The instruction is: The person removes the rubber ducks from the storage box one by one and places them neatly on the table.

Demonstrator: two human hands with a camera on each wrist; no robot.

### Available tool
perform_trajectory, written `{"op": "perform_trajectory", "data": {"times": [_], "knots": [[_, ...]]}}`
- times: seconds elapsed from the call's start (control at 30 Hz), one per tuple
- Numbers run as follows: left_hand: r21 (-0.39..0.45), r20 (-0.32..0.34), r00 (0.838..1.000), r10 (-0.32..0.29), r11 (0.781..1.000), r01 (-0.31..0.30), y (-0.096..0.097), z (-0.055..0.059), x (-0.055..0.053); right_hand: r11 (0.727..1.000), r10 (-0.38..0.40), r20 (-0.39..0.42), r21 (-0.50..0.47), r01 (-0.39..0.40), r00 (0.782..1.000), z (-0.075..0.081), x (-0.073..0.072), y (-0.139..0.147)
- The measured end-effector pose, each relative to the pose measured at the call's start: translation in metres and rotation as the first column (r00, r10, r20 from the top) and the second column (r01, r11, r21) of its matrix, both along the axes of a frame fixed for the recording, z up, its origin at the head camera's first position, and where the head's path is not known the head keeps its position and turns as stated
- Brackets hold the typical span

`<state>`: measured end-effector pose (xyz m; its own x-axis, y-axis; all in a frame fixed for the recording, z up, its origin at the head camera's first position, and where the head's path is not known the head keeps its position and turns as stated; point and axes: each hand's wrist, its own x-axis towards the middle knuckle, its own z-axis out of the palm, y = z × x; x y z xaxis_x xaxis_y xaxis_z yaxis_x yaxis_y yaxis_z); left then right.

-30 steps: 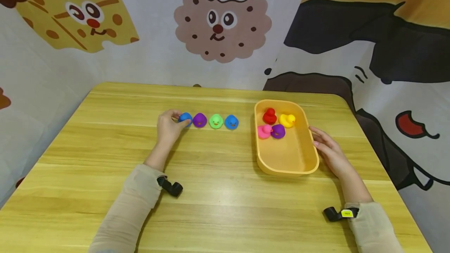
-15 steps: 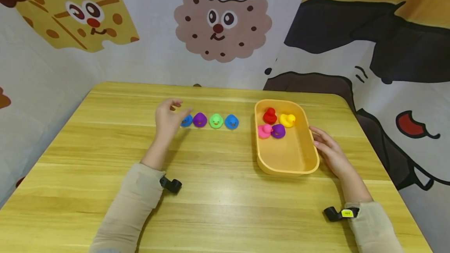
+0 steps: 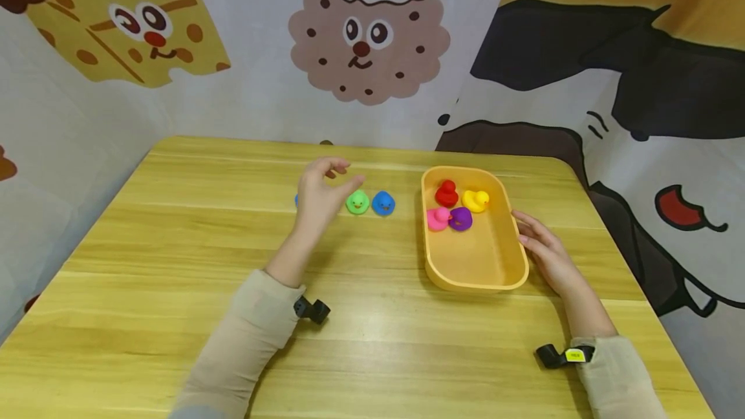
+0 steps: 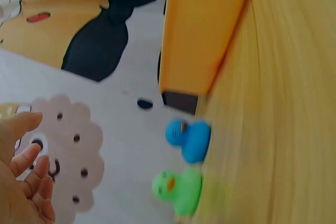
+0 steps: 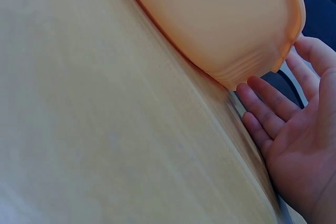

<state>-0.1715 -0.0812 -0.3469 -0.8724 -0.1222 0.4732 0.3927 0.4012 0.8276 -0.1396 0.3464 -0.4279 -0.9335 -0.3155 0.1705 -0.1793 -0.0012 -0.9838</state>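
Observation:
My left hand (image 3: 321, 196) hovers over the row of rubber ducks with nothing in its fingers, thumb and fingers apart. It hides the purple duck and most of the leftmost blue duck (image 3: 297, 200). Just right of it sit a green rubber duck (image 3: 357, 202) and a blue rubber duck (image 3: 383, 204), both also in the left wrist view. My right hand (image 3: 544, 247) rests its fingers against the right side of the yellow-orange basin (image 3: 474, 288). In the right wrist view its fingertips touch the basin wall (image 5: 226, 35).
Inside the basin lie a red duck (image 3: 447, 193), a yellow duck (image 3: 476, 201), a pink duck (image 3: 438, 218) and a purple duck (image 3: 460, 219), grouped toward its back left. A cartoon-printed cloth (image 3: 233, 108) stands behind the wooden table (image 3: 372, 341).
My left hand let go of the leftmost blue duck at the row's end, lifted, and moved right over the row. The right hand and basin have stayed in place.

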Motion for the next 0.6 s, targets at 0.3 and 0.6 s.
{"op": "perform_trajectory", "data": {"times": [0.3,0.6], "knots": [[-0.004,0.006,0.991,-0.134,0.991,0.134,0.048,0.003,0.0,1.0,-0.008,0.01,0.008,0.008,1.0,0.0,0.0,0.001],[-0.118,0.074,0.959,-0.273,0.953,0.28,0.084,-0.002,-0.002,1.0,-0.006,0.004,0.018,0.006,1.0,0.0,-0.001,0.001]]}}
